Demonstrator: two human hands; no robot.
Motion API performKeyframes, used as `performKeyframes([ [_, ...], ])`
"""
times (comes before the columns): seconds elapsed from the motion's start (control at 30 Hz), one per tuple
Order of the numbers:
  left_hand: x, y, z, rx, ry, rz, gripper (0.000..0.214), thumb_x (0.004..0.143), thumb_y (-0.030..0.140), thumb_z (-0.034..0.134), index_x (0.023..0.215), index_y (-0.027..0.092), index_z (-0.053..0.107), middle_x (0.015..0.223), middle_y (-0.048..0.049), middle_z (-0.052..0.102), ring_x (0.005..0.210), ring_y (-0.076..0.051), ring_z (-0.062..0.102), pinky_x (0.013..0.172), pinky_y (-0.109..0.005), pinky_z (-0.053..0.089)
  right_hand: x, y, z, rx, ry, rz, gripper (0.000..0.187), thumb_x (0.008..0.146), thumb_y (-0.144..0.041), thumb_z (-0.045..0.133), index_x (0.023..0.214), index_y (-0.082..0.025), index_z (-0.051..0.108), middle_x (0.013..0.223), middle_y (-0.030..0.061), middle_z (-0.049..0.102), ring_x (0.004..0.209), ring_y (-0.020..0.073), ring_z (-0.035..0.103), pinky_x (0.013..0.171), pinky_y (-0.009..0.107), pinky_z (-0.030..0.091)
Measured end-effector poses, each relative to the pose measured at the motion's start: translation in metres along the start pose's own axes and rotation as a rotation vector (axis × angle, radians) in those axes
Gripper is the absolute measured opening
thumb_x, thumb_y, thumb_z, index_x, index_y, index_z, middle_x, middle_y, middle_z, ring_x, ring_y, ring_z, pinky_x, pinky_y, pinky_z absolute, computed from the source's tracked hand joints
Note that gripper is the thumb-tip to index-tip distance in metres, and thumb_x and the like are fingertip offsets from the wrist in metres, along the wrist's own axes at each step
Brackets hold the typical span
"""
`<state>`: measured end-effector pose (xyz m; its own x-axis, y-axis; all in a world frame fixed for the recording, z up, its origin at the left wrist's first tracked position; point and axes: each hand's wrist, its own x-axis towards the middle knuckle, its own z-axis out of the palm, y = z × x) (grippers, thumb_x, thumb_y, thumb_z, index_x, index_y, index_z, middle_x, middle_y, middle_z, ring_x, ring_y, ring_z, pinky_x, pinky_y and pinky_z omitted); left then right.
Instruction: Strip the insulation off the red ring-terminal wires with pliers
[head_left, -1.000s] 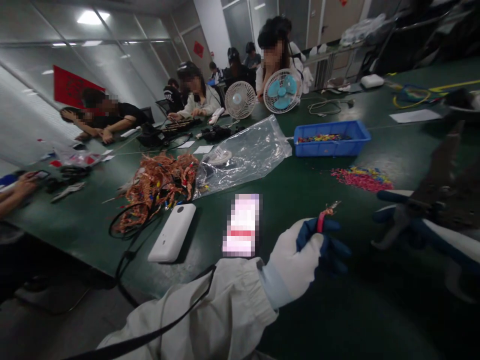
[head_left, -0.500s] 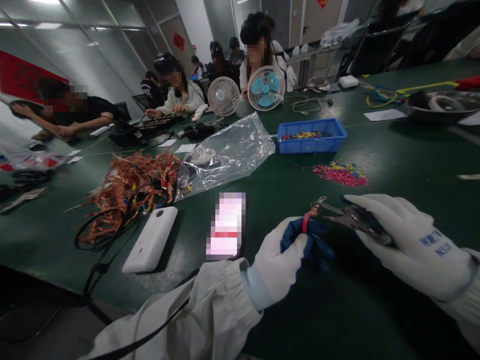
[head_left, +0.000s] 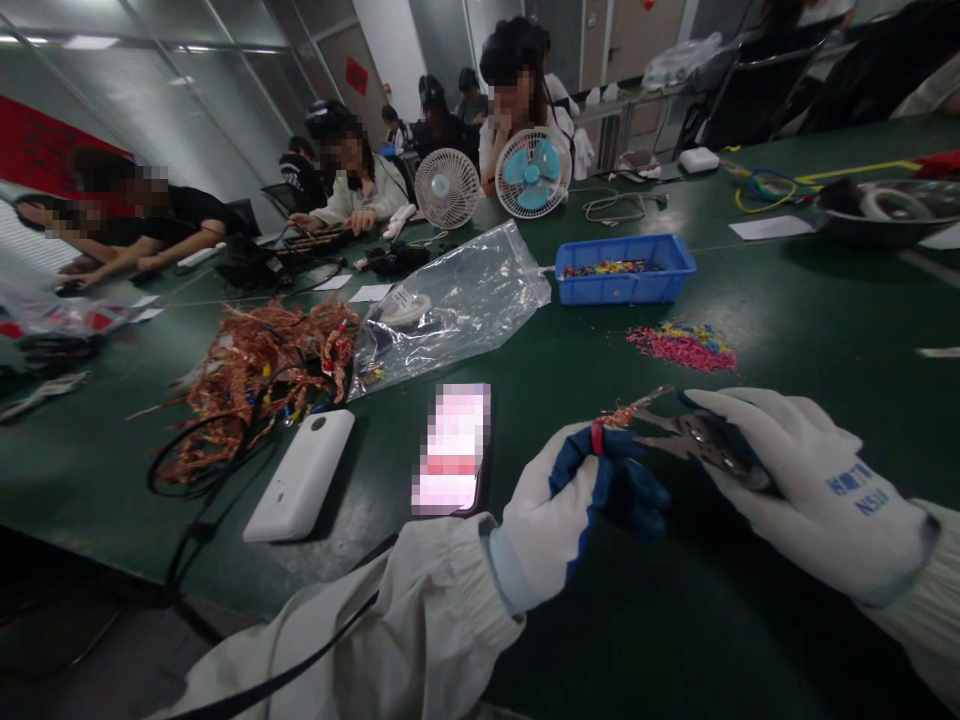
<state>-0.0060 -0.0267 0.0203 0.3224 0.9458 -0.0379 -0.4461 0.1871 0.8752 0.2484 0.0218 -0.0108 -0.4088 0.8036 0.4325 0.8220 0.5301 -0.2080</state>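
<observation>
My left hand (head_left: 577,510), in a white glove with blue fingertips, pinches a short red-sleeved wire end (head_left: 609,422) whose bare copper strands point right. My right hand (head_left: 806,490), in a white glove, is closed round the handles of metal pliers (head_left: 694,440). The plier jaws sit at the copper tip of the wire, just above the green table (head_left: 675,620).
A phone (head_left: 454,450) and a white power bank (head_left: 301,474) lie left of my hands. Behind them are a heap of copper wires (head_left: 262,370), a clear plastic bag (head_left: 457,300), a blue bin (head_left: 626,268), a pile of coloured sleeve bits (head_left: 684,346), two small fans and several seated people.
My right hand came in from the right edge with the pliers and brought the jaws to the wire tip. My left hand stayed put, tilting the wire slightly.
</observation>
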Motion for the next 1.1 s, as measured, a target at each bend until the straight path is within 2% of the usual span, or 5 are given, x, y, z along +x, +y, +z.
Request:
performKeyframes([
  [0.37, 0.002, -0.001, 0.001, 0.000, -0.112, -0.071, 0.055, 0.092, 0.058, 0.076, 0.121, 0.012, 0.069, 0.107, -0.0175, 0.078, 0.103, -0.036, 0.078, 0.090, -0.055, 0.064, -0.002, -0.001, 0.000, 0.057, 0.019, -0.054, 0.053, 0.091, -0.040, 0.055, 0.144, -0.033, 0.051, 0.132, 0.0114, 0.069, 0.116, 0.0391, 0.067, 0.093, 0.061, 0.056],
  [0.6, -0.001, 0.002, -0.001, 0.219, 0.023, -0.002, 0.037, 0.093, 0.050, 0.078, 0.107, 0.016, 0.078, 0.101, -0.0116, 0.078, 0.105, -0.031, 0.075, 0.095, -0.045, 0.062, 0.003, -0.013, -0.006, 0.100, -0.012, -0.005, 0.034, 0.090, -0.034, 0.055, 0.124, -0.030, 0.060, 0.119, 0.0106, 0.072, 0.107, 0.0363, 0.067, 0.089, 0.060, 0.055],
  [0.7, 0.000, 0.004, -0.001, 0.174, -0.025, -0.037, 0.043, 0.091, 0.054, 0.079, 0.108, 0.015, 0.077, 0.096, -0.0109, 0.076, 0.091, -0.025, 0.073, 0.081, -0.038, 0.063, 0.008, -0.014, -0.010, 0.116, -0.023, -0.019, 0.029, 0.089, -0.034, 0.056, 0.116, -0.028, 0.063, 0.111, 0.0108, 0.074, 0.099, 0.0343, 0.068, 0.084, 0.056, 0.056],
  [0.87, 0.000, -0.001, -0.001, 0.233, -0.038, -0.065, 0.051, 0.094, 0.059, 0.073, 0.116, 0.014, 0.073, 0.084, -0.0052, 0.066, 0.071, -0.016, 0.060, 0.066, -0.032, 0.055, 0.019, -0.006, -0.019, 0.135, -0.098, -0.064, 0.019, 0.090, -0.039, 0.057, 0.099, -0.027, 0.068, 0.091, 0.0084, 0.075, 0.080, 0.0289, 0.068, 0.070, 0.049, 0.055],
  [1.1, 0.002, 0.007, -0.012, 0.526, -0.103, 0.080, 0.030, 0.103, 0.036, 0.058, 0.117, 0.015, 0.073, 0.077, -0.0026, 0.060, 0.066, -0.017, 0.057, 0.066, -0.032, 0.050, 0.036, 0.005, -0.035, 0.178, -0.328, -0.070, 0.030, 0.093, -0.047, 0.057, 0.097, -0.025, 0.077, 0.086, 0.0069, 0.077, 0.074, 0.0232, 0.071, 0.066, 0.040, 0.059],
])
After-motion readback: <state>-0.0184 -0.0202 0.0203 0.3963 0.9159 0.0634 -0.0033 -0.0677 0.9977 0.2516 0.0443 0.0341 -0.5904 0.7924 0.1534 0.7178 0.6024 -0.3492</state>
